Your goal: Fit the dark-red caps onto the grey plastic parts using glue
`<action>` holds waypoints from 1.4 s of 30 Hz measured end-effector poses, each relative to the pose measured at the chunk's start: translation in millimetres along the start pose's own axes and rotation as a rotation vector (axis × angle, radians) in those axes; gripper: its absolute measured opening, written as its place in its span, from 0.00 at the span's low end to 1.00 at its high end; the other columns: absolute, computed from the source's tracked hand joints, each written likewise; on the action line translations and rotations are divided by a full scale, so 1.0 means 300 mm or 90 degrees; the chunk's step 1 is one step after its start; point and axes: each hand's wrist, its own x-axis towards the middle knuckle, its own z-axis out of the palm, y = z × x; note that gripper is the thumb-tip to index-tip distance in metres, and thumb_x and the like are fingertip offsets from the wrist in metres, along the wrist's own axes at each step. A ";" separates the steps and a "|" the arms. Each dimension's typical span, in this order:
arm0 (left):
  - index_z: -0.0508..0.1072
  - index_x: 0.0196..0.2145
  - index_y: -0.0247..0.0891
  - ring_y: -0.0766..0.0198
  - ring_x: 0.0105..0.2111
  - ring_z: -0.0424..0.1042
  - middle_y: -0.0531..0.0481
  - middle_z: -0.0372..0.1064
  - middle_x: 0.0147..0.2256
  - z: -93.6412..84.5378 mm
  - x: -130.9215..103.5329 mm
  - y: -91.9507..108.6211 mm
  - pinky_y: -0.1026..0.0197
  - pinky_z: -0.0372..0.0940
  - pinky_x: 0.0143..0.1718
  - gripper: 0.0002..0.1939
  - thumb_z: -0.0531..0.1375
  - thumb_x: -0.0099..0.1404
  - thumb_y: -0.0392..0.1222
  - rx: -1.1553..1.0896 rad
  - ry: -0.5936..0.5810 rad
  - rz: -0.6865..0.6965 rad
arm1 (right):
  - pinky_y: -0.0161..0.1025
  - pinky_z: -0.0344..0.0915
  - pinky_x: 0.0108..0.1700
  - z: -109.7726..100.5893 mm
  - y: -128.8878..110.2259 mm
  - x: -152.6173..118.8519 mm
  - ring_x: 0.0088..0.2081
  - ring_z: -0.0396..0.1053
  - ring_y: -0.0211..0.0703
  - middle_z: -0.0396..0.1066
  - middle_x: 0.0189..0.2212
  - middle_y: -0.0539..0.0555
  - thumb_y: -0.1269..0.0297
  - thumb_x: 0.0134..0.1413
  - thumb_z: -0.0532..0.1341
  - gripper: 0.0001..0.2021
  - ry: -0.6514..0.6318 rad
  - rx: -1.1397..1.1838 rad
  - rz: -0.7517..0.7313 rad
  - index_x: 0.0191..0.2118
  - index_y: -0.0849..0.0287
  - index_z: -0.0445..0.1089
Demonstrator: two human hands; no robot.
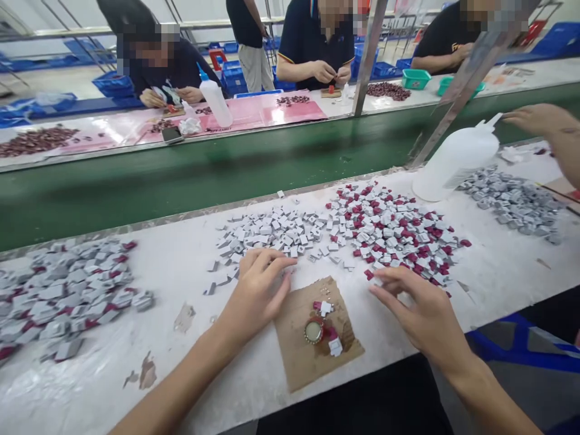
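Note:
My left hand (259, 291) rests on the white bench with its fingers curled, at the near edge of a heap of small grey parts (272, 232); whether it holds one is hidden. With its fingers spread, my right hand (419, 314) lies flat and touches the near edge of a mixed pile of grey and red parts (389, 229). Between the hands lies a brown cardboard pad (312, 335) with a small round metal cap (313, 331), a red stain and two small grey pieces on it.
A white squeeze bottle (455, 158) leans at the right. More grey heaps lie at far left (63, 290) and far right (514, 199). Another person's hand (541, 121) reaches in at right. A green conveyor belt (203, 175) runs beyond; several people work across it.

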 end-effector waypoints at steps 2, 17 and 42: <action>0.77 0.53 0.41 0.47 0.51 0.70 0.41 0.75 0.50 -0.011 -0.043 -0.022 0.41 0.67 0.56 0.11 0.58 0.80 0.31 0.033 0.006 -0.023 | 0.39 0.77 0.39 0.009 -0.009 -0.038 0.39 0.83 0.47 0.81 0.41 0.53 0.63 0.77 0.64 0.03 -0.036 0.007 -0.010 0.49 0.50 0.76; 0.78 0.50 0.38 0.43 0.50 0.65 0.38 0.71 0.50 0.050 -0.047 -0.005 0.40 0.66 0.53 0.07 0.62 0.78 0.38 0.133 -0.027 -0.130 | 0.40 0.75 0.41 0.038 -0.097 -0.088 0.39 0.80 0.46 0.81 0.42 0.51 0.64 0.75 0.65 0.05 -0.043 0.064 0.014 0.50 0.47 0.78; 0.76 0.52 0.44 0.57 0.43 0.80 0.48 0.81 0.47 -0.070 -0.088 0.091 0.53 0.77 0.45 0.09 0.60 0.77 0.37 -0.243 -0.059 -0.303 | 0.40 0.79 0.42 0.076 -0.172 -0.144 0.43 0.81 0.48 0.82 0.42 0.53 0.65 0.73 0.68 0.05 -0.097 0.245 0.110 0.48 0.48 0.81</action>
